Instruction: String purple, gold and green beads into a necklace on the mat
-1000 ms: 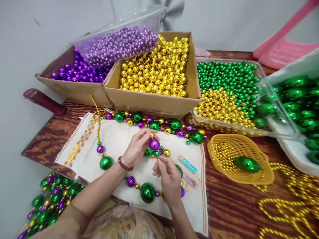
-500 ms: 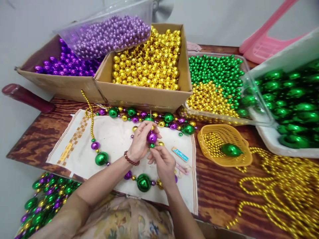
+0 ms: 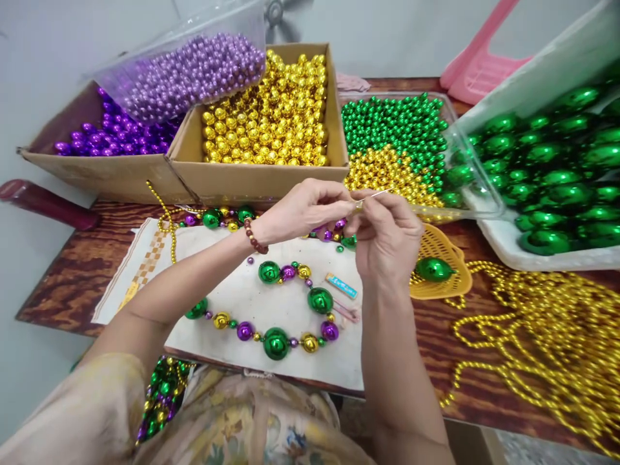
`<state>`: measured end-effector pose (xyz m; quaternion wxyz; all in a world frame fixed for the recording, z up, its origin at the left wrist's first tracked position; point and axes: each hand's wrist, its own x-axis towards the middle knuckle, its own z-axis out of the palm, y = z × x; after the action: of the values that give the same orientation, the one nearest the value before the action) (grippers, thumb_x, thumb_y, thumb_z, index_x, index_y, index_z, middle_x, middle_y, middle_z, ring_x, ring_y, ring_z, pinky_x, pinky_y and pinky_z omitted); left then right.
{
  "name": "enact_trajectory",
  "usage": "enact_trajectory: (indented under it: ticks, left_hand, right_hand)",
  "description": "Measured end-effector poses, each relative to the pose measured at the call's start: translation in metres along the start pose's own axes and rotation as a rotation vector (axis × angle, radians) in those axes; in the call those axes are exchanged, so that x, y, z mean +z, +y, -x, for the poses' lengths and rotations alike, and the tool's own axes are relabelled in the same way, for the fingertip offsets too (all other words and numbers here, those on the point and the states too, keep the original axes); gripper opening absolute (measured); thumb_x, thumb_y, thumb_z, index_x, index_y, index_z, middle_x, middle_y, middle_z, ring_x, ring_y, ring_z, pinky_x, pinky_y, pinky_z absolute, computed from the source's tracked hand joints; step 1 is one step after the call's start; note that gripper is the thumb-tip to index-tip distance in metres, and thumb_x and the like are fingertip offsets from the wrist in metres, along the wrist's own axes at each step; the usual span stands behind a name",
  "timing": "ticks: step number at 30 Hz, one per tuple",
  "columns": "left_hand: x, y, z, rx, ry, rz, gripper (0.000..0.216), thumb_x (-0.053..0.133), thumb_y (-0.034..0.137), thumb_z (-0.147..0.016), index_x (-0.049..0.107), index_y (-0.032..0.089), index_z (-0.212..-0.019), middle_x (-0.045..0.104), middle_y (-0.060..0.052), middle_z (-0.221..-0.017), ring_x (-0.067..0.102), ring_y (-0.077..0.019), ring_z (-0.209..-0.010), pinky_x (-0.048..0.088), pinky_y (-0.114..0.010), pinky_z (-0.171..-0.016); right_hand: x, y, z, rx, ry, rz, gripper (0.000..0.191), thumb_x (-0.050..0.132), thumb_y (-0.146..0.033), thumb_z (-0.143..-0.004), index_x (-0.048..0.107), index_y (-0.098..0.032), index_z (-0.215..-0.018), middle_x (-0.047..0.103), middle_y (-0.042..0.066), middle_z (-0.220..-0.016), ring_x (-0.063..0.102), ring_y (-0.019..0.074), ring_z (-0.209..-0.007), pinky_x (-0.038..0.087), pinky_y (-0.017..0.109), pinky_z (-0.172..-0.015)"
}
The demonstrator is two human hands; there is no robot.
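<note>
My left hand (image 3: 312, 210), with a brown bead bracelet (image 3: 255, 236) at the wrist, reaches across to the right, thumb and fingers pinched together. Something small and yellowish shows at its fingertips, too small to make out. My right hand (image 3: 387, 236) meets it there, fingers closed on a thin needle (image 3: 378, 193) that points right. Below both hands, a strand of green, purple and gold beads curves over the white cloth; its large green bead (image 3: 276, 343) lies nearest me. A blue-labelled packet (image 3: 341, 285) lies inside the curve, left of my right forearm.
Behind stand a cardboard box (image 3: 261, 175) of gold and purple beads and a clear tub (image 3: 477, 210) of small green and gold beads. A yellow basket (image 3: 458, 265), gold bead strings (image 3: 547, 336) and a white foam box (image 3: 513, 255) of large green beads are at right.
Both hands have moved up and right, away from the purple bead they were holding upright over the cloth. The needle now lies nearly level, and the strand's end rests on the cloth.
</note>
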<state>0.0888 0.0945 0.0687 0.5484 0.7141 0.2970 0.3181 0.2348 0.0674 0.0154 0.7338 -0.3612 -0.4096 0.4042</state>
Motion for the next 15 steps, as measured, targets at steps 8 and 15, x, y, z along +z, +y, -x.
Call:
enact_trajectory:
  ticks: [8, 15]
  left_hand:
    - [-0.006, -0.005, -0.008, -0.063, -0.044, -0.019, 0.023, 0.056, 0.012, -0.084, 0.062, 0.016, -0.063, 0.052, 0.003, -0.053, 0.044, -0.0057, -0.045, 0.033, -0.021, -0.05]
    - [-0.023, 0.009, -0.002, -0.075, -0.138, -0.1, 0.015, 0.064, 0.013, -0.082, 0.069, 0.013, -0.068, 0.059, -0.002, -0.061, 0.049, -0.0077, -0.054, 0.034, -0.022, -0.053]
  right_hand:
    - [-0.013, -0.008, -0.009, 0.059, -0.063, -0.028, 0.013, 0.065, -0.031, -0.087, 0.057, -0.021, -0.088, 0.072, 0.0, -0.08, 0.065, 0.0076, -0.052, 0.043, 0.017, -0.042]
    - [-0.001, -0.004, -0.003, -0.011, -0.023, -0.06, 0.021, 0.054, -0.043, -0.097, 0.05, -0.023, -0.09, 0.069, -0.004, -0.071, 0.064, 0.0088, -0.047, 0.046, 0.017, -0.04]
